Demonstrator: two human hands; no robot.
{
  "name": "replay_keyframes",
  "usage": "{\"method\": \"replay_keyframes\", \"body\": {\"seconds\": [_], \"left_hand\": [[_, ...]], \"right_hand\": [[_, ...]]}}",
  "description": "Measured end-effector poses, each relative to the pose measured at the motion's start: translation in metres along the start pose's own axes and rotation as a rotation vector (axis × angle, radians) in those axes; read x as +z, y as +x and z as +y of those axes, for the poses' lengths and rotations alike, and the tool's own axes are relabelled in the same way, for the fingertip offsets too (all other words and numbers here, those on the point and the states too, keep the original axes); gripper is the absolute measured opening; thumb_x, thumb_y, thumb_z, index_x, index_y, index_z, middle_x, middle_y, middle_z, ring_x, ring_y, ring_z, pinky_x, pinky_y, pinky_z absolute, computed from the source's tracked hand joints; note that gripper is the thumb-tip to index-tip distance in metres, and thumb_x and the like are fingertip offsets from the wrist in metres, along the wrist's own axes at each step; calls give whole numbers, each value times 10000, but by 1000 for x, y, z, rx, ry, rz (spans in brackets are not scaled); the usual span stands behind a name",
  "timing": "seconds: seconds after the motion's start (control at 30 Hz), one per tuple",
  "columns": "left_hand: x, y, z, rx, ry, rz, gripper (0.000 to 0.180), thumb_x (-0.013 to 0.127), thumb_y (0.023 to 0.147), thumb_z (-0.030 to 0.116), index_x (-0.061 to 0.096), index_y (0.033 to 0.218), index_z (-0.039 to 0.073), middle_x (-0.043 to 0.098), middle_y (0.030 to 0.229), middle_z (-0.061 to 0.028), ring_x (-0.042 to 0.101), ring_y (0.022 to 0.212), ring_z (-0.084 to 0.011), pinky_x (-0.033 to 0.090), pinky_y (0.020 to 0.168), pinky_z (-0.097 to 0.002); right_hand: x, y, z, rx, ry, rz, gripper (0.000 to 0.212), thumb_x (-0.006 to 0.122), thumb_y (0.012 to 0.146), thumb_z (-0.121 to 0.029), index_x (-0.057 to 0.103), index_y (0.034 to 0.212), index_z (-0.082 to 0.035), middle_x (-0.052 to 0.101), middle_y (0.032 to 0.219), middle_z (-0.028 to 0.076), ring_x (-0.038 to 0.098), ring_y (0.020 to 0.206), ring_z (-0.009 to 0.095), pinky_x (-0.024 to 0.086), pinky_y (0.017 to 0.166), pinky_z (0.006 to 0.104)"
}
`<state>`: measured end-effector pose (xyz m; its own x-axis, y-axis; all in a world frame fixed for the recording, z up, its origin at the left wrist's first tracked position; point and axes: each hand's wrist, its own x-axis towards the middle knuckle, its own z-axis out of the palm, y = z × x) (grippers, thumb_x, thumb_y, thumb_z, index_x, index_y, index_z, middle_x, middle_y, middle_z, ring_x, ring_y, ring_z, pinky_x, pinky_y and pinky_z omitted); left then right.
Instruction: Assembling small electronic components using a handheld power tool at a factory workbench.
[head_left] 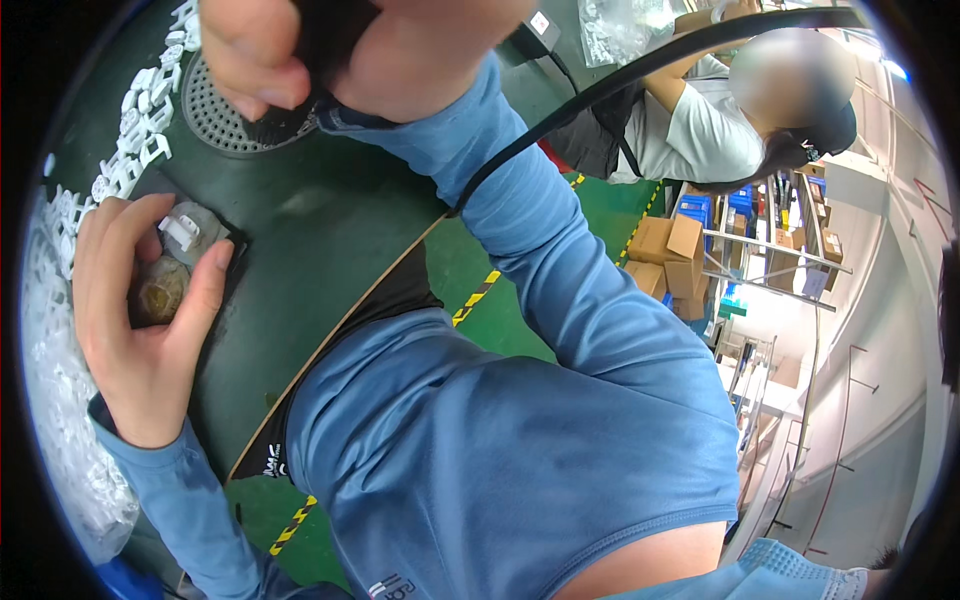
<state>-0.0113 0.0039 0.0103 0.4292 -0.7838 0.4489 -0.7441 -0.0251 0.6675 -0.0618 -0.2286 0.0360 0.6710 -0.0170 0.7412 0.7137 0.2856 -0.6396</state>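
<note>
Left hand (145, 315): back uppermost, fingers arched, thumb set well apart from them on the right. Between thumb and fingers sits a fixture, a dark plate (237, 255) bearing two rounded mounds. The greyish mound (208, 240), by the thumb tip, carries a small white plastic part (180, 232); the brownish mound (160, 292) lies nearer the palm. Whether the fingers press on the fixture cannot be told.

Right hand (425, 60): above and to the right of the left hand, cut by the upper edge of view. Fingers are closed around a dark object (335, 35); it may be a tool or brush, but blur and cropping leave its kind uncertain.

Below the right hand's fingers: a round grey perforated disc (225, 115) on the dark green tabletop (300, 240). Beyond the left hand's fingertips: a line of loose white clips (140, 120). Left of that hand's wrist: clear plastic sheeting (75, 400). A thick black cable (620, 75) arcs across the right forearm's blue sleeve (540, 210).

Right of the right hand, well apart: a co-worker in a pale shirt (690, 135), with cardboard boxes (665, 250) below.
</note>
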Motion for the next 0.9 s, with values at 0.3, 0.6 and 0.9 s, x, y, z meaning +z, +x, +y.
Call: {"method": "replay_keyframes", "body": {"seconds": [0.3,0.6,0.9], "left_hand": [[-2,2,3,8,-38,9,380,829,705,32,616,1017,-4,506,857,-98,493,752,-235,431,691,-335],[3,0,-6,108,-24,58,295,779,769,-7,617,1015,-12,573,920,-121,545,771,-267,465,709,-353],[1,-3,-7,65,-6,19,304,784,768,-6,622,1025,-13,595,969,-126,567,786,-265,479,714,-352]], "right_hand": [[-4,31,-9,36,265,-148,472,708,876,-137,530,1280,29,651,889,206,656,708,296,551,603,363],[23,21,-5,22,106,39,489,713,877,-146,515,1289,28,645,863,211,647,679,290,547,590,365],[26,17,18,32,-30,63,507,719,879,-155,500,1299,27,639,836,216,638,650,283,543,576,367]]}}
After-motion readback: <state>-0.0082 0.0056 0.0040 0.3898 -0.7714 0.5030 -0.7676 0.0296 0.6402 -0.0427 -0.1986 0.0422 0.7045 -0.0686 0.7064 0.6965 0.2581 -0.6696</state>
